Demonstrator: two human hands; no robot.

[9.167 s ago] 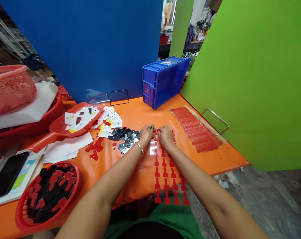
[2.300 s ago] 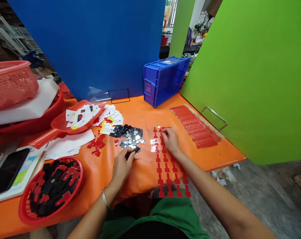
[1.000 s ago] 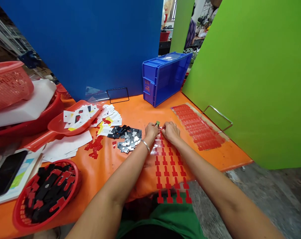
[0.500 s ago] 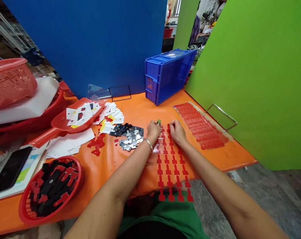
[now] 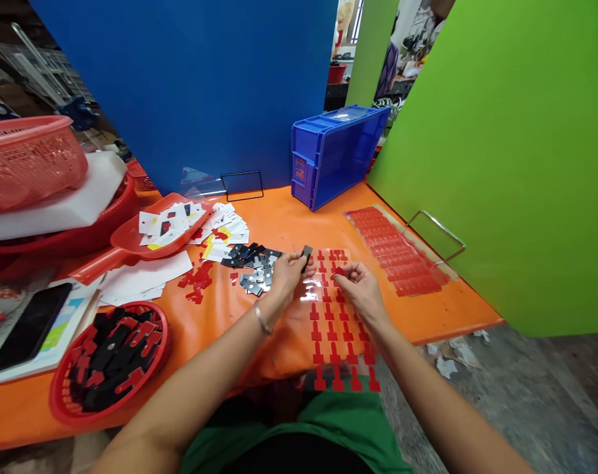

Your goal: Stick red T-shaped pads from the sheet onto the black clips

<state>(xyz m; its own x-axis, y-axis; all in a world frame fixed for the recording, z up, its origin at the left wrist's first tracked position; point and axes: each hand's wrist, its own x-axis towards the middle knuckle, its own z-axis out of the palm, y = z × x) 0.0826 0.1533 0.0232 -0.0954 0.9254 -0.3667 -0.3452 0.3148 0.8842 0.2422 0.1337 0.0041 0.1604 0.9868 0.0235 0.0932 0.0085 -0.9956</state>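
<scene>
My left hand pinches a small dark flat plate that sticks up past the fingertips. Between the thumb and finger of my right hand is a red T-shaped sticker. Both hands are over a clear sheet bearing rows of red T-shaped stickers; its near end hangs past the table edge over my lap. Just left of my left hand lies a pile of black and silvery plates.
A red basket of black and red pieces stands front left. Behind it are a phone, loose red pieces and a red scoop with cards. A blue crate stands at the back; another red sheet lies right.
My left hand has drawn back to the left with the plate. My right hand has come nearer to me, and a red sticker now shows in its fingers, lifted above the sheet.
</scene>
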